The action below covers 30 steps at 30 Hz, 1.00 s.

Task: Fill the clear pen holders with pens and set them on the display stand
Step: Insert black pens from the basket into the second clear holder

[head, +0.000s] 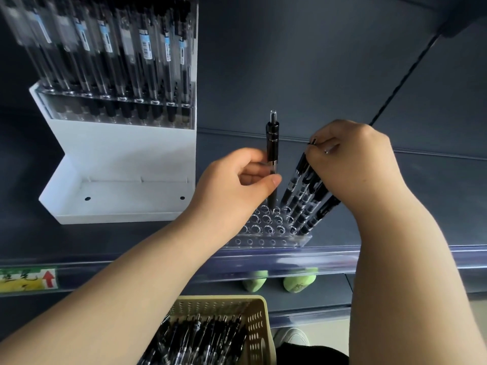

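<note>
Pinching one upright pen (272, 146) mid-barrel, thumb against fingers of left grip (237, 185), tip down at back row of clear holder (266, 234) on shelf (395, 206). Clutching bunch of pens (307, 198) with curled right grip (355, 164) at 3 o'clock of it, tips in holder's right rows, tops leaning toward 1 o'clock. White display stand (118, 159) at 10 o'clock, filled holder (118, 101) on upper tier. Basket (259, 327) of pens at 6 o'clock.

Pen holder (266, 229) — clear glossy plastic. Pen (272, 143) and leaning pens (307, 198): shiny black plastic, clear barrels. Display stand (126, 154) — smooth white plastic. Basket (259, 327): beige perforated plastic. Shelf (118, 235) matt.
</note>
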Motion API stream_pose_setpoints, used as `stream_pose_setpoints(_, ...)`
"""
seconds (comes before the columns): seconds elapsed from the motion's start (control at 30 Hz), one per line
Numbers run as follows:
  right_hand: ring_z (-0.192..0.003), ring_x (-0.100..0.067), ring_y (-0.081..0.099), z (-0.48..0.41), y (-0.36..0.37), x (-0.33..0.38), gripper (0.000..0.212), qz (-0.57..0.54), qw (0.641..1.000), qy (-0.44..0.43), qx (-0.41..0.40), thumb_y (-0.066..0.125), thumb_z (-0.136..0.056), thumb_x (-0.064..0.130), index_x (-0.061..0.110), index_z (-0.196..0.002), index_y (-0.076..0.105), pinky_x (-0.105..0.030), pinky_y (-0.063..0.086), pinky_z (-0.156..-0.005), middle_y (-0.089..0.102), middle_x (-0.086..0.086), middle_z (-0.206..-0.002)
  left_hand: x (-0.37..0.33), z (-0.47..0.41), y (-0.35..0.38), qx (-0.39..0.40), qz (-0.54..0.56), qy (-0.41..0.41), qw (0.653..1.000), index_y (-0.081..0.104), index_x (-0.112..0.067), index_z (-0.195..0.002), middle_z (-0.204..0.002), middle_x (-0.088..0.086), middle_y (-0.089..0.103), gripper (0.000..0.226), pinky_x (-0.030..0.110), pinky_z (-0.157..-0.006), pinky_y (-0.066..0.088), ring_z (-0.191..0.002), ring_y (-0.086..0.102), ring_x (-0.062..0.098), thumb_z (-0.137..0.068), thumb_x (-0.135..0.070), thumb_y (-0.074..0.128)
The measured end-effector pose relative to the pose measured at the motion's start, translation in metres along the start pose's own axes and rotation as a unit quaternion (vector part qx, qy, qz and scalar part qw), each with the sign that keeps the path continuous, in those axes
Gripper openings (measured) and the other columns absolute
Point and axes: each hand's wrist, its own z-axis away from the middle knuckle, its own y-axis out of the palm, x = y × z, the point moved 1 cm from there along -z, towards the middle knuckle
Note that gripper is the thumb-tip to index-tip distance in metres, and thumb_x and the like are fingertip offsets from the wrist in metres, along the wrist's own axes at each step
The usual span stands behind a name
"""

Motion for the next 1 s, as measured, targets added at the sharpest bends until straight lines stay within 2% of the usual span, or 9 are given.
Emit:
stream_pose_setpoints(0.13, -0.088, -0.021, 0.061, 0.0, 0.001, -0.002, 0.016, -0.006, 1.0, 0.005, -0.004, 0.059, -0.081, 0.018, 0.021, -0.095, 0.066, -0.036, 0.051, -0.082, 0.063, 0.006, -0.083, 0.0, -0.001, 0.0, -0.002, -0.002, 0.003, 1.0, 0.066, -0.028, -0.102, -0.087, -0.012, 0.07, 0.024, 0.015, -0.078, 0.051, -0.082, 0.065, 0.0, -0.08, -0.02, 0.071)
stream_pose_setpoints(0.33, -0.082, -0.02, 0.061, -0.001, 0.002, -0.004, 0.014, -0.002, 1.0, -0.006, 0.001, 0.059, -0.082, 0.018, 0.026, -0.088, 0.068, -0.036, 0.052, -0.079, 0.063, 0.008, -0.079, 0.001, -0.001, 0.002, 0.001, 0.002, 0.001, 1.0, 0.065, -0.029, -0.1, -0.087, -0.011, 0.07, 0.023, 0.015, -0.079, 0.051, -0.081, 0.065, 0.0, -0.08, -0.019, 0.071)
stream_pose_setpoints(0.53, -0.096, -0.036, 0.054, -0.003, 0.011, -0.004, 0.026, 0.022, 0.998, -0.053, -0.007, 0.049, -0.088, 0.011, 0.018, -0.105, 0.067, -0.047, 0.046, -0.088, 0.067, -0.007, -0.102, 0.003, -0.002, 0.002, 0.001, -0.008, -0.004, 1.0, 0.066, -0.023, -0.108, -0.089, -0.011, 0.07, 0.029, 0.021, -0.082, 0.053, -0.084, 0.065, 0.002, -0.08, -0.02, 0.071)
stream_pose_setpoints(0.7, -0.105, -0.035, 0.047, -0.005, 0.016, -0.006, 0.027, 0.072, 0.996, -0.049, 0.022, 0.041, -0.091, 0.009, 0.011, -0.106, 0.064, -0.044, 0.042, -0.089, 0.065, -0.008, -0.107, 0.004, -0.001, 0.001, 0.001, -0.014, -0.004, 1.0, 0.065, -0.024, -0.11, -0.089, -0.012, 0.069, 0.03, 0.023, -0.083, 0.053, -0.084, 0.065, 0.002, -0.081, -0.021, 0.071)
stream_pose_setpoints(0.9, -0.105, -0.032, 0.052, -0.004, 0.012, -0.003, 0.028, 0.053, 0.998, -0.036, 0.025, 0.046, -0.09, 0.015, 0.02, -0.11, 0.066, -0.045, 0.043, -0.091, 0.067, -0.005, -0.107, 0.006, -0.001, 0.001, -0.001, -0.015, -0.006, 1.0, 0.066, -0.024, -0.108, -0.088, -0.011, 0.07, 0.028, 0.026, -0.085, 0.053, -0.085, 0.065, 0.004, -0.08, -0.021, 0.071)
stream_pose_setpoints(1.0, -0.098, -0.032, 0.057, -0.002, 0.004, -0.002, 0.025, 0.035, 0.999, -0.027, 0.019, 0.048, -0.087, 0.014, 0.021, -0.099, 0.069, -0.046, 0.045, -0.091, 0.069, -0.006, -0.095, 0.006, -0.001, 0.0, -0.001, -0.013, -0.006, 1.0, 0.066, -0.025, -0.106, -0.088, -0.012, 0.07, 0.027, 0.028, -0.086, 0.053, -0.085, 0.066, 0.004, -0.08, -0.021, 0.071)
